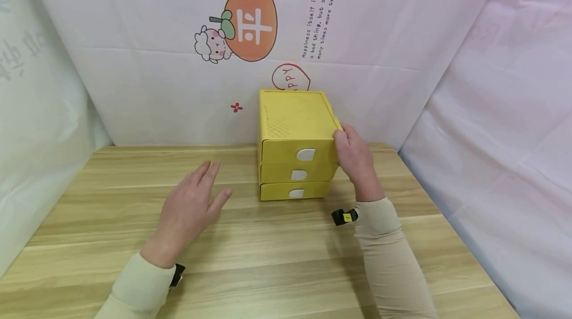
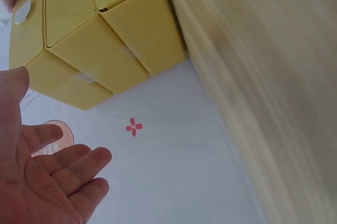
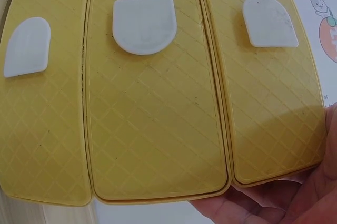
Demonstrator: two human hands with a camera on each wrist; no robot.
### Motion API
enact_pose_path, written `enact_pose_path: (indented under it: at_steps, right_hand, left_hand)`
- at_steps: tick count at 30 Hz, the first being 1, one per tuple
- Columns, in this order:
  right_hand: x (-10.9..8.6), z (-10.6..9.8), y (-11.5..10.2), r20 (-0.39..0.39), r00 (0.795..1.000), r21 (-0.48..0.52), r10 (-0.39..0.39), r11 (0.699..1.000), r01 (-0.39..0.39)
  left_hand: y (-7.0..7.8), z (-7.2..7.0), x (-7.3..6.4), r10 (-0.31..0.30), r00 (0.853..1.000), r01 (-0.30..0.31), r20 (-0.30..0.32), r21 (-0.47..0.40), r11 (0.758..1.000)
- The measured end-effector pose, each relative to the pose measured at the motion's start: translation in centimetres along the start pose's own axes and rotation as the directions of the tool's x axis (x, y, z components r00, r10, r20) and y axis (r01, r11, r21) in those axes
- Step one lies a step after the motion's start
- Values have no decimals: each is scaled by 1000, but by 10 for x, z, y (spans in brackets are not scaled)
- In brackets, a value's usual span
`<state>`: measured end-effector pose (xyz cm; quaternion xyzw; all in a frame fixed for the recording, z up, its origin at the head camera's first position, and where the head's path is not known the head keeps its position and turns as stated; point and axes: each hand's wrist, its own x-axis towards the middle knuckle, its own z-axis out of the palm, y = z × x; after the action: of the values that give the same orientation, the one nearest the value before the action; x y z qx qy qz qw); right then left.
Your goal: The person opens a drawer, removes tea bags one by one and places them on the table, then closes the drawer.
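A small yellow drawer box [image 1: 297,113] stands upright at the back of the table, its three stacked drawers closed. Each drawer front carries a white rounded pull tab [image 3: 145,24]. My right hand [image 1: 355,155] grips the box at its upper right front corner, with the thumb near the top edge. In the right wrist view, the fingers [image 3: 237,205] of that hand lie along the box's side, partly hidden behind it. To the left of the box, my left hand [image 1: 189,204] hovers over the table, fingers extended and holding nothing. The left wrist view shows its palm [image 2: 37,192] beside the box.
The wood-grain table [image 1: 250,264] reaches back to a white printed cloth [image 1: 178,100] hanging close behind the box. More white cloth [image 1: 505,110] hangs along the right and left sides. A black wrist camera [image 1: 344,217] sits at the right cuff.
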<state>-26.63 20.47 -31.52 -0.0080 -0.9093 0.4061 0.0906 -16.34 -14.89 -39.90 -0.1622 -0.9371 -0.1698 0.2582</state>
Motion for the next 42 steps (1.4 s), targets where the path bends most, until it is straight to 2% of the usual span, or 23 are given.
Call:
enact_pose_path:
  at_steps: [10,18,25,34,42]
  right_hand:
    - [1,3,-1,10,1000,0,-19,1000,19]
    - [-1,6,-4,2,1000,-12,-19,1000,19]
    - [-2,8,-6,-8,1000,-9,-19,1000,19]
    - [-3,10,-8,-8,999,-11,-40,999,40]
    - [-4,11,-11,0,999,-4,-40,999,40]
  left_hand:
    - [2,-2,22,18,998,-22,-58,-72,997]
    - [11,-4,43,-47,998,41,-33,-184,982]
    - [18,-5,62,-86,996,74,-29,-298,952]
    - [28,-6,80,-132,991,118,-2,-439,890]
    - [39,-8,93,-102,995,80,-24,-451,889]
